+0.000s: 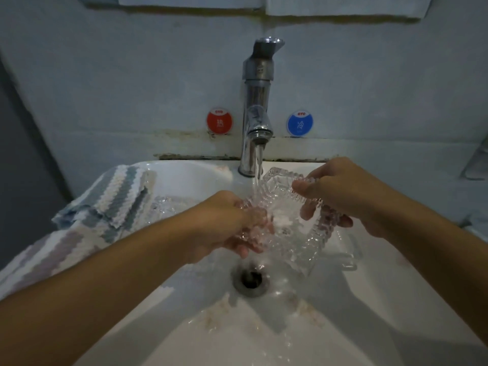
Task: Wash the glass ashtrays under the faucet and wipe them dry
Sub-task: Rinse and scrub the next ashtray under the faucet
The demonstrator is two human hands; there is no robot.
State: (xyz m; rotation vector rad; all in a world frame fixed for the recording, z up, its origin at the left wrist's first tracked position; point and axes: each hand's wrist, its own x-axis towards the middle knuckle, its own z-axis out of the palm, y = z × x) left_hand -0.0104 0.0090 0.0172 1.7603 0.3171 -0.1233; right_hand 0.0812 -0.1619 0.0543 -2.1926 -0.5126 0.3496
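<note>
From the head view, we judged ourselves mid-wash: the ashtray (pixel 287 215) was tilted under the stream from the chrome faucet (pixel 257 107), above the drain (pixel 249 280) of the white sink (pixel 184 180). Our right hand (pixel 340 194) pinched its ribbed rim, thumb inside; our left hand (pixel 232 223) curled round its lower edge, fingers in the water. A second ashtray (pixel 169 204) of cut, faceted glass waited beside the nubby striped towel (pixel 113 199). Drying was all still ahead.
</note>
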